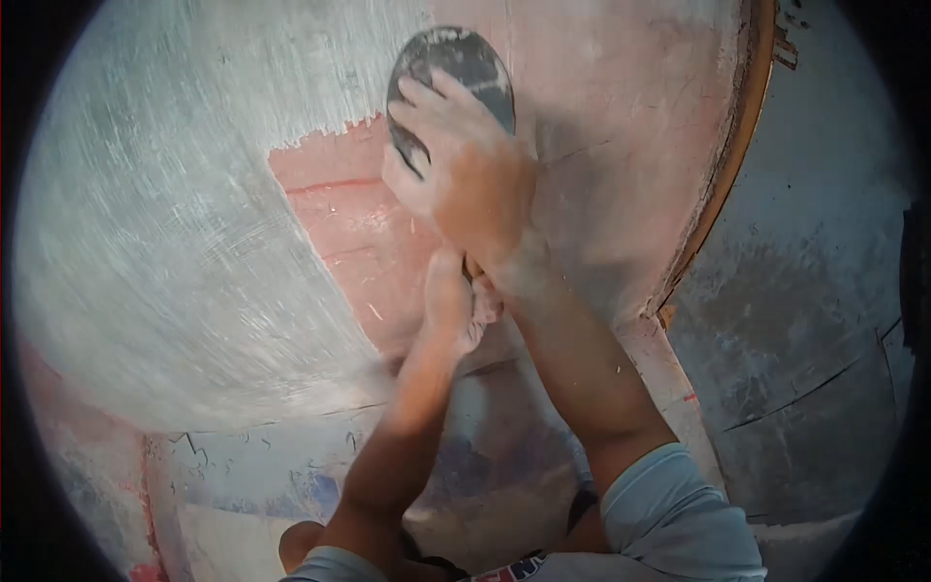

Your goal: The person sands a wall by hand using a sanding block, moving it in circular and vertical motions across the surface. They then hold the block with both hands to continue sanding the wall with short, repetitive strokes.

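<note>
A dark, dust-covered oval sander [448,50] lies against a large curved surface [223,213], which is grey-white with a pink area. Over the top of the sander's head is my right hand [470,170], its fingers spread and curled around the body. Just below, close to the right wrist, my left hand [454,296] has its fingers wrapped round what looks like the sander's rear end. Most of that part is hidden behind the hands and wrist. White dust coats both hands.
A brownish edge strip [745,126] curves down the right side of the surface. Beyond it lies a stained grey floor [795,339] with a dark crack. A lower whitish ledge [242,466] with blue smudges runs near my legs.
</note>
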Demonstrator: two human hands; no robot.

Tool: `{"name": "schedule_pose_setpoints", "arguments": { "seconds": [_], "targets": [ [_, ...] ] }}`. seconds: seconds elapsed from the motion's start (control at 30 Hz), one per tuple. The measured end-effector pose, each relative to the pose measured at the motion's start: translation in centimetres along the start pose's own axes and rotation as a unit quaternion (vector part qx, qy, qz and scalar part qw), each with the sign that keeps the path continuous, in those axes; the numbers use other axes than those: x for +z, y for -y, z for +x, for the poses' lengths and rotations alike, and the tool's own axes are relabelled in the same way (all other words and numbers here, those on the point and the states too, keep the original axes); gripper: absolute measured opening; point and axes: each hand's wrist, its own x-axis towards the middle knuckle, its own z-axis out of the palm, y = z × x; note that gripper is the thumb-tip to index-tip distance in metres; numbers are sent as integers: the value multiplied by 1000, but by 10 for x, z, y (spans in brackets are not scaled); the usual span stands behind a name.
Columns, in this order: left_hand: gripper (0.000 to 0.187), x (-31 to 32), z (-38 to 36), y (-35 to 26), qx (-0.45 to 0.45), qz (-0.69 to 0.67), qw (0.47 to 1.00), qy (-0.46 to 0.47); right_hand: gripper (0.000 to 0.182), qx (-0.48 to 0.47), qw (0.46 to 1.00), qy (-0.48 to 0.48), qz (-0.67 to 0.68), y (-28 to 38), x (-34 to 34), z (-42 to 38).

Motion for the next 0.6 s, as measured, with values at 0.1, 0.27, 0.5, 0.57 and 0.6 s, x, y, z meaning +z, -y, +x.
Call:
{"name": "schedule_pose_setpoints", "arguments": {
  "seconds": [0.1,0.27,0.5,0.57,0.6],
  "targets": [
    [42,-42,15,55,-22,-55,997,58,36,-24,997,35,-62,4,-15,-33],
    [42,-29,9,71,-16,-36,999,2,38,-40,995,71,-65,-4,-18,-55],
    [36,-24,31,16,-13,-39,997,66,36,26,999,27,7,-4,5,-9],
    [34,-36,31,32,-9,-26,998,58,36,10,999,11,-29,-6,5,-27],
    [34,-39,25,48,-12,-36,999,35,36,-9,999,20,-43,-7,2,-41]
  ]
}}
